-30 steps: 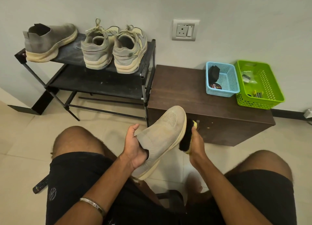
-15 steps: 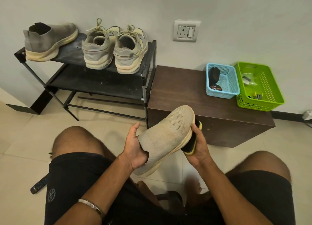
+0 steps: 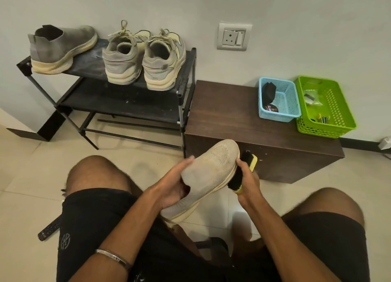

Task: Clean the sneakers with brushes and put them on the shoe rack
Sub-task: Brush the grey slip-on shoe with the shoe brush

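- Since half a second ago the brush (image 3: pixel 243 171) has slid a little along the sole edge, and the left thumb now lies over the top of the beige slip-on sneaker (image 3: pixel 208 173) rather than standing clear of it.
- Left hand (image 3: pixel 172 188) grips the sneaker at its collar, fingers reaching into the opening; the shoe is held in the air between the knees, toe up and pointing away.
- Right hand (image 3: pixel 246 180) is curled round the yellow-backed brush, whose black bristles press against the sneaker's pale sole near the toe.
- Writing: a tin in the blue basket (image 3: pixel 294 112) shows letters that read "erry" — the start is cut off. A logo on the black shorts (image 3: pixel 88 224) and an engraving on the wrist bangle (image 3: pixel 113 256) are too small to read.
- Hidden: the palm covers the brush handle; the sneaker's heel is behind the left hand.
- On the shoe rack (image 3: pixel 186 74) top shelf stand a grey slip-on sneaker (image 3: pixel 60 48) and a pair of laced sneakers (image 3: pixel 143 58), heels toward the camera.
- Just beside the rack is a dark wooden cabinet (image 3: pixel 226 116) carrying the blue basket and, touching it, a green basket (image 3: pixel 342 112) of small items hard to identify.
- A remote control (image 3: pixel 49 231) lies on the tiled floor by the left thigh — partly covered by it.
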